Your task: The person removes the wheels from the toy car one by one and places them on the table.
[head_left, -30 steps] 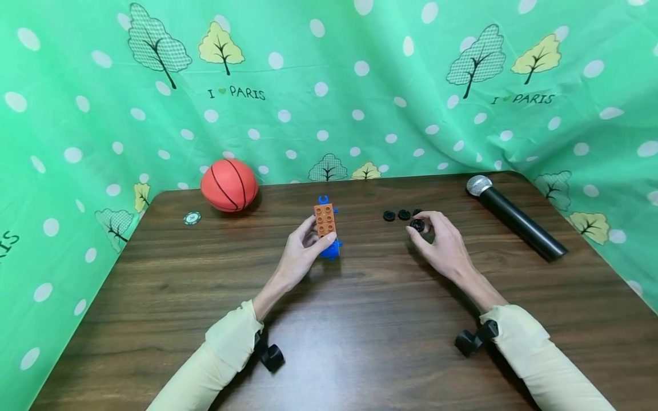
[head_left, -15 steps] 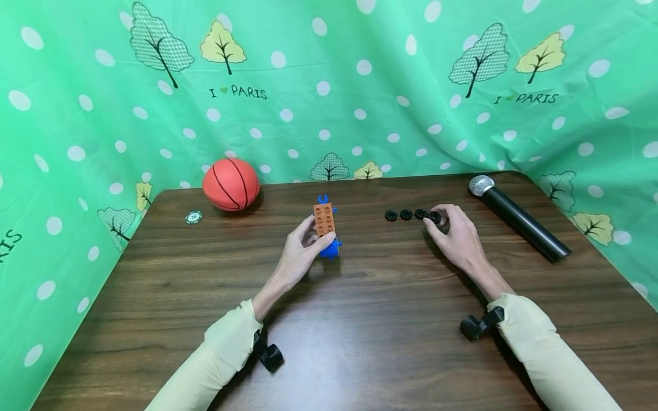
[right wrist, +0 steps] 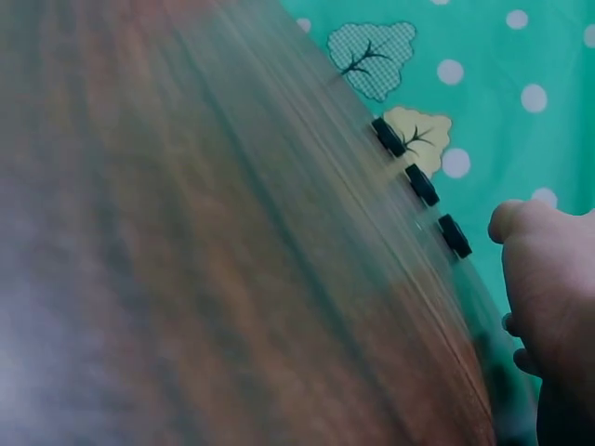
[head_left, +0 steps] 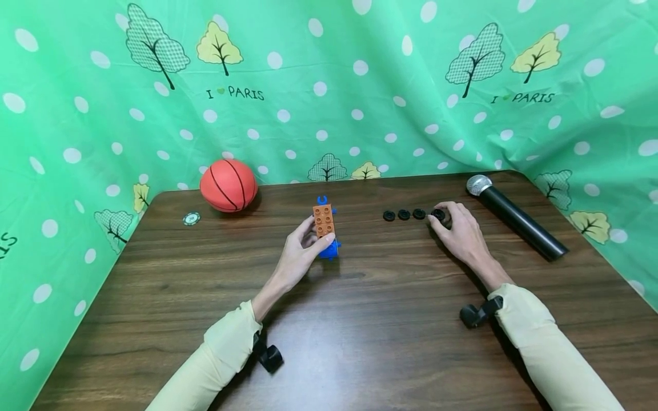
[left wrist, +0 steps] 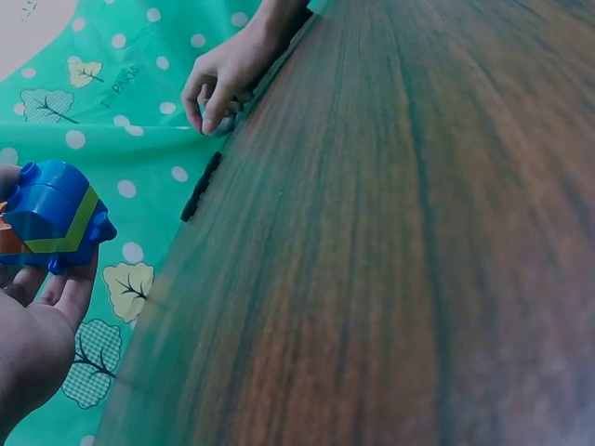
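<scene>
In the head view, my left hand [head_left: 298,254] holds a toy-brick vehicle body [head_left: 324,221], its thumb on the near end. Studded orange bricks form the top, with a blue hook at the far end and blue pegs on the right side. A rounded blue block with a yellow-green stripe [left wrist: 58,209] shows in the left wrist view. My right hand [head_left: 462,234] has thumb and fingertips around a small black toy wheel [head_left: 438,214]. Three more black wheels [head_left: 404,214] lie in a row just left of it. The right wrist view hides that hand's fingertips and its wheel.
A small red basketball [head_left: 228,185] sits at the table's back left, near a teal-and-white poker chip [head_left: 192,218]. On the right lies a black microphone [head_left: 516,218]. Green patterned cloth [head_left: 329,74] hangs behind the brown wooden table [head_left: 360,337].
My right hand has carried the wheel from in front of the row to its right end, slightly farther back. The left hand keeps its hold on the vehicle body in the same place.
</scene>
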`<move>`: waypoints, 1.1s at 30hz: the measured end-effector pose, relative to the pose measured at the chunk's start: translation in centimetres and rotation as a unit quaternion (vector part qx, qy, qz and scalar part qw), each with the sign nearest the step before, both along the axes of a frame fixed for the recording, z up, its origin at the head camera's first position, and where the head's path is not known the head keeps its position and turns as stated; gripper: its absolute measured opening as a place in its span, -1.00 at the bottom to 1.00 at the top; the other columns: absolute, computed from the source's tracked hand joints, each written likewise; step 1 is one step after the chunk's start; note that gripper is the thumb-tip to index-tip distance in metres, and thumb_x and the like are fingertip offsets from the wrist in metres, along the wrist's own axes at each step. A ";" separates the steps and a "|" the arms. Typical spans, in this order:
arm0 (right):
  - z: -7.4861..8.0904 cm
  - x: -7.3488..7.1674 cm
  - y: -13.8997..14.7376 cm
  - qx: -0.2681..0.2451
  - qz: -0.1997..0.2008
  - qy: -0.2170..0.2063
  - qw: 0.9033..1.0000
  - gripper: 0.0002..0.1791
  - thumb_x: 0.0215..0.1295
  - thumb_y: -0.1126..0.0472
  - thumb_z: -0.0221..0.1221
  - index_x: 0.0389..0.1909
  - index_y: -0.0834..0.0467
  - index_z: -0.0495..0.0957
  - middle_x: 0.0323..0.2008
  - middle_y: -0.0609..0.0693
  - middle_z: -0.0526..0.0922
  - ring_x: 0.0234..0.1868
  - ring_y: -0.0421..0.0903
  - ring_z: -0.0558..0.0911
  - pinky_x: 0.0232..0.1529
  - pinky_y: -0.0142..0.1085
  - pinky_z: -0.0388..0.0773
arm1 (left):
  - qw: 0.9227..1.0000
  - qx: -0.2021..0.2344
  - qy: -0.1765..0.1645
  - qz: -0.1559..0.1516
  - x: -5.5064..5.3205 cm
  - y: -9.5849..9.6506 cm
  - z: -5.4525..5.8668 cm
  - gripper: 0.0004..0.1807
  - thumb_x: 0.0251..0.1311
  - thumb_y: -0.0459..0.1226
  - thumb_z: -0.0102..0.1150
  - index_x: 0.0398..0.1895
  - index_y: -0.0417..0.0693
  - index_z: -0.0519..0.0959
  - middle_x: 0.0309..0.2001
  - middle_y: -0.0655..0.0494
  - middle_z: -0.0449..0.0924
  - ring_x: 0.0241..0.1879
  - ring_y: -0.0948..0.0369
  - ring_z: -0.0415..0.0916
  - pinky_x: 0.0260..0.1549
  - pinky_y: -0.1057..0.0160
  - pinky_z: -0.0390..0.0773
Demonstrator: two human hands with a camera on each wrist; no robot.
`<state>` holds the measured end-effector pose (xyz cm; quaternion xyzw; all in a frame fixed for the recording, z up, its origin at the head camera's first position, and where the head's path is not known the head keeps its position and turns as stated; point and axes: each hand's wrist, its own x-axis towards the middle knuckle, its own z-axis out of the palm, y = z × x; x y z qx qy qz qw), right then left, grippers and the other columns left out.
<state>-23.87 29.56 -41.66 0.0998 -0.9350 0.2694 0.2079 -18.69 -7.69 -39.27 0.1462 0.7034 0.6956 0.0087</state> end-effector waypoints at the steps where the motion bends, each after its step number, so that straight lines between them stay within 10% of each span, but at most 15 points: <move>1: 0.0 -0.1 0.1 0.002 0.001 -0.002 1.000 -0.67 0.52 0.12 0.17 0.08 0.29 0.51 -0.15 0.25 0.52 -0.17 0.18 0.50 -0.13 0.11 0.41 | 1.000 0.000 -0.001 0.000 0.0 0.0 0.0 -0.39 0.43 -0.28 0.24 0.51 -0.15 0.35 0.03 -0.11 0.59 -0.07 0.17 0.61 -0.06 0.34 0.56; 33: -0.3 -1.9 0.9 0.039 -0.023 -0.044 0.998 -0.65 0.52 0.17 0.13 0.13 0.34 0.47 0.02 0.36 0.49 0.07 0.35 0.43 0.05 0.28 0.36 | 1.000 -0.006 0.011 0.003 0.3 0.3 -0.1 -0.41 0.43 -0.29 0.25 0.47 -0.22 0.38 0.01 -0.13 0.62 -0.09 0.16 0.61 -0.04 0.33 0.55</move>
